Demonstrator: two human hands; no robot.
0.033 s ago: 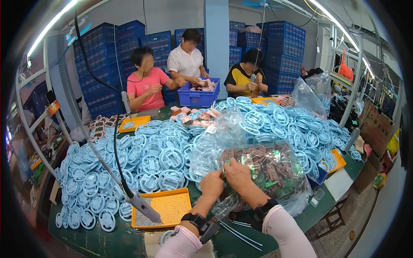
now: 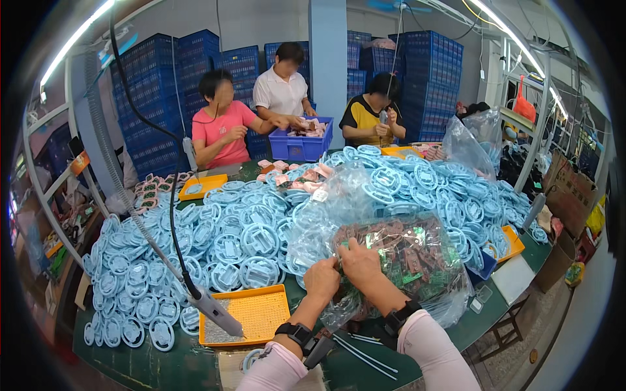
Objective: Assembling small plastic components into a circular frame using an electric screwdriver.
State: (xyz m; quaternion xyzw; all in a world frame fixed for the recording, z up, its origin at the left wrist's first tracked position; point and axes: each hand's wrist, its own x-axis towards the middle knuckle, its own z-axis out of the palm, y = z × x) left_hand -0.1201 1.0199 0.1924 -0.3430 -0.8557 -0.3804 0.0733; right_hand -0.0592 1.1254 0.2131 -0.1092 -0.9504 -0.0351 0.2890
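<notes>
Both of your hands are at the mouth of a clear plastic bag [image 2: 398, 260] stuffed with small green and brown circuit boards, which lies on the green table [image 2: 495, 319] right in front of you, against the big heap of pale blue plastic rings [image 2: 241, 241].

From the head camera, your left hand [image 2: 321, 279] is closed on a gather of the film at the bag's near edge, and your right hand [image 2: 360, 262] pinches the film just beside it, fingers curled down into the opening. Whether a board is already between those fingers I cannot tell; the crinkled film hides it.

What could go wrong: the bag is full and slack, so a hard tug at the mouth could tip it and spill boards across the table or in among the rings. Thin film stretched over sharp board corners may also tear.

Your forearms rise from the lower edge, wrists close together and bent slightly inward, a dark band on each. An orange tray [image 2: 251, 313] with a hanging power screwdriver [image 2: 215, 309] resting on it sits just to your left.
</notes>
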